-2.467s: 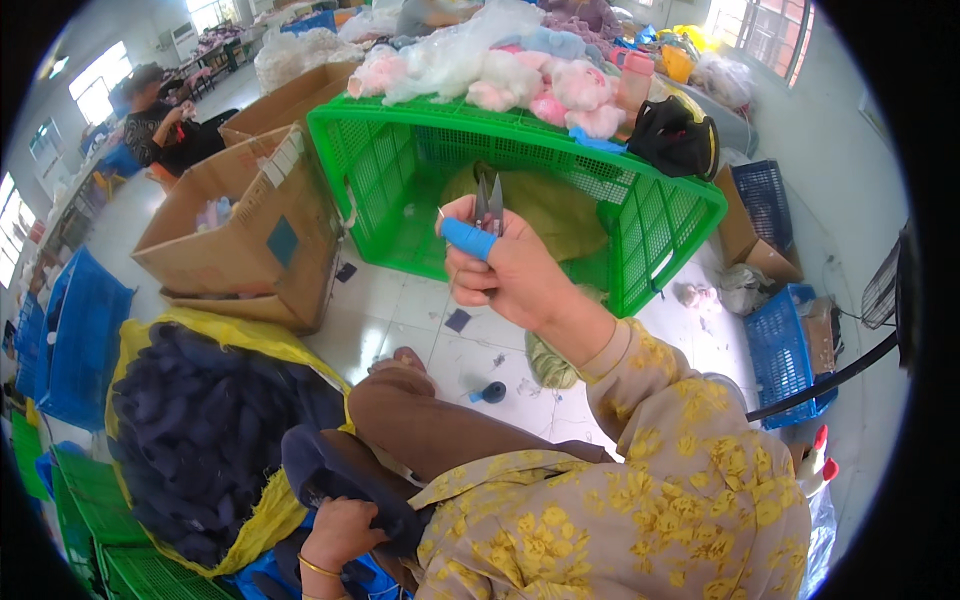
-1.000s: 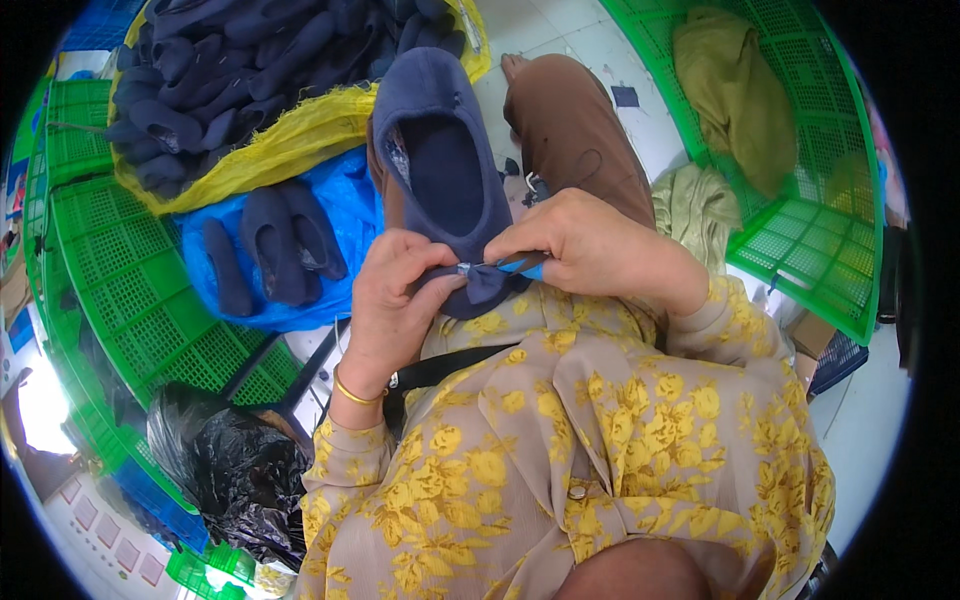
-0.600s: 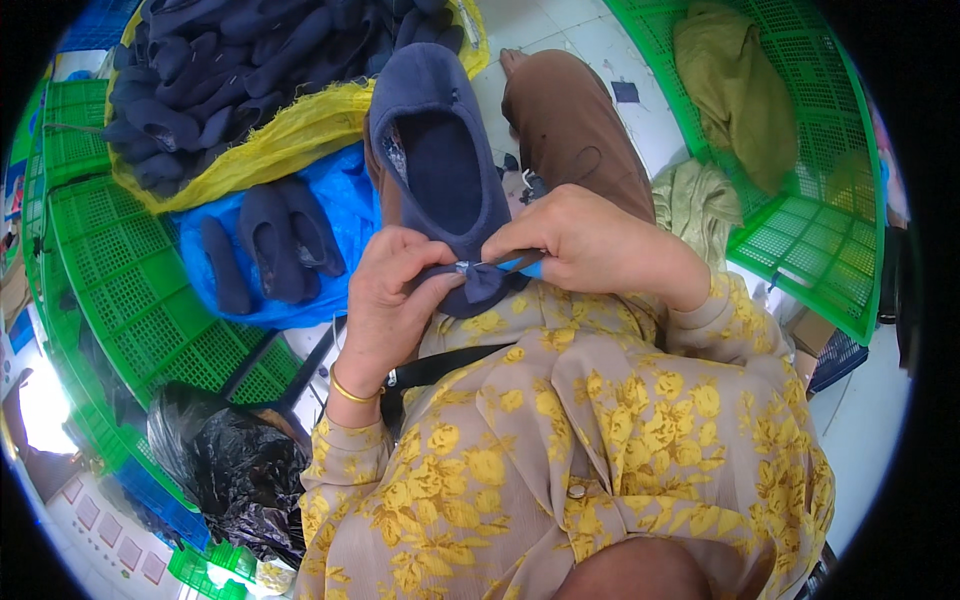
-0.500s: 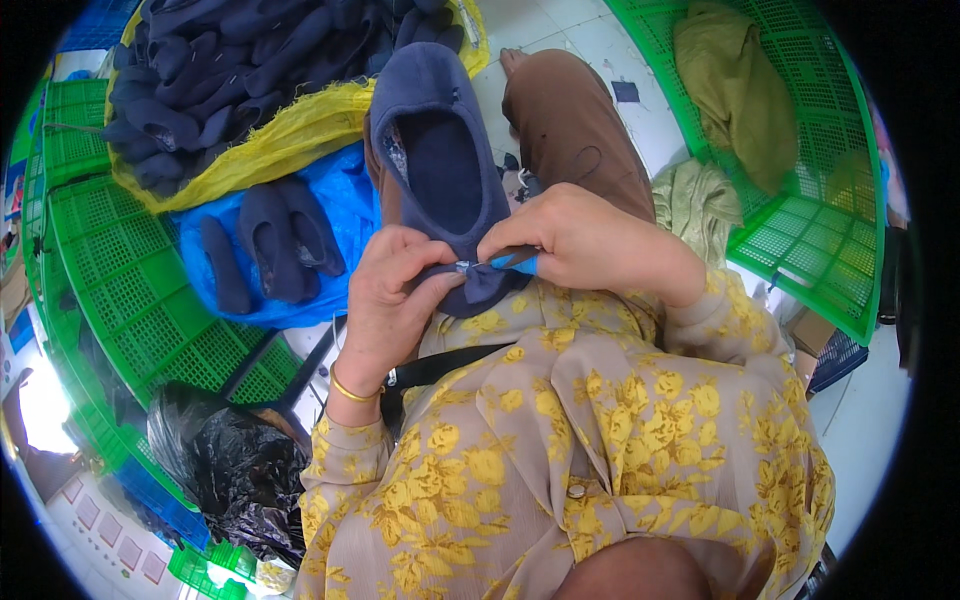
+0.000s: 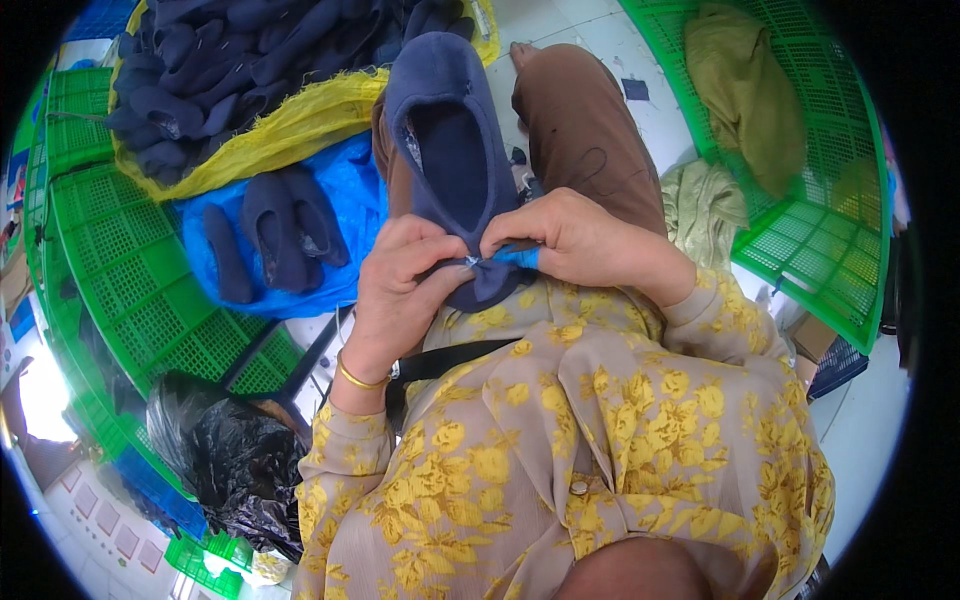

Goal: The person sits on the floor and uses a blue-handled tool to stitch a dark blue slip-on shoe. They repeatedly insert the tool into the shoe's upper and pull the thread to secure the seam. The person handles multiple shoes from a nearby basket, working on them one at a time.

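A dark navy fabric slipper (image 5: 440,75) rests on my lap, its rounded end pointing away and its opening facing up. At its near end sits a small navy bow (image 5: 490,281) with a pale spot at its knot. My left hand (image 5: 398,275) pinches the bow's left side between thumb and fingers. From the right, my right hand (image 5: 560,240) presses its closed fingertips against the fabric just above the knot; what they hold is too small to make out. A strip of bright blue (image 5: 518,257) shows at my right fingers.
A yellow sack (image 5: 290,118) full of navy slippers stands at the far left. Several more slippers (image 5: 270,225) lie on a blue plastic sheet (image 5: 350,175). Green crates (image 5: 130,285) flank both sides; olive cloth (image 5: 745,100) hangs in the right one. A black plastic bag (image 5: 225,460) is at near left.
The slipper and my knees have shifted slightly in view. Both hands stay at the bow, my right fingertips a little closer to its knot.
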Motion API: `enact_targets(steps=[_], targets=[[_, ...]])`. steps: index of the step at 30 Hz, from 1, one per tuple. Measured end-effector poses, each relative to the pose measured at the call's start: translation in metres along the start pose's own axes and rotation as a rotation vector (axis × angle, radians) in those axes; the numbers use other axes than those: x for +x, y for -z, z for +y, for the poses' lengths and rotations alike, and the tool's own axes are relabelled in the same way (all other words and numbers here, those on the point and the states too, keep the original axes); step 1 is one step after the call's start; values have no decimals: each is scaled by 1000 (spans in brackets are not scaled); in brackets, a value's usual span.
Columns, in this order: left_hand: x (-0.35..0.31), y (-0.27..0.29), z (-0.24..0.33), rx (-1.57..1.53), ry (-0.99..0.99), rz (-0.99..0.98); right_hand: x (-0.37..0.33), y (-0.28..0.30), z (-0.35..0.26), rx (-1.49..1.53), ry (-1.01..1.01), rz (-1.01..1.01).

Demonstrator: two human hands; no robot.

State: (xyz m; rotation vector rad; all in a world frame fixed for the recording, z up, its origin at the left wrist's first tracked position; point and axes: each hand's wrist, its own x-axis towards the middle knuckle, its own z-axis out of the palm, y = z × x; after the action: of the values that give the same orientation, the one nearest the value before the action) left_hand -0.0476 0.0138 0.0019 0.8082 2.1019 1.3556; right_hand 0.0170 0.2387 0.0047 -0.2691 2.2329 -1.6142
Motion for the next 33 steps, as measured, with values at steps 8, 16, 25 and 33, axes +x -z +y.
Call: enact_targets(steps=[8,16,25,33], targets=[[1,2,4,-10,13,-44,-4,8,-8,-70,-33,-15],[2,1,5,-5,-15,-54,-5,-2,1,-63,31,34],[1,-5,1,38,-33,-27,-5,-13,-11,-61,-58,-2],[5,-3,8,142,-74,-55,0,6,-29,-313,164,105]])
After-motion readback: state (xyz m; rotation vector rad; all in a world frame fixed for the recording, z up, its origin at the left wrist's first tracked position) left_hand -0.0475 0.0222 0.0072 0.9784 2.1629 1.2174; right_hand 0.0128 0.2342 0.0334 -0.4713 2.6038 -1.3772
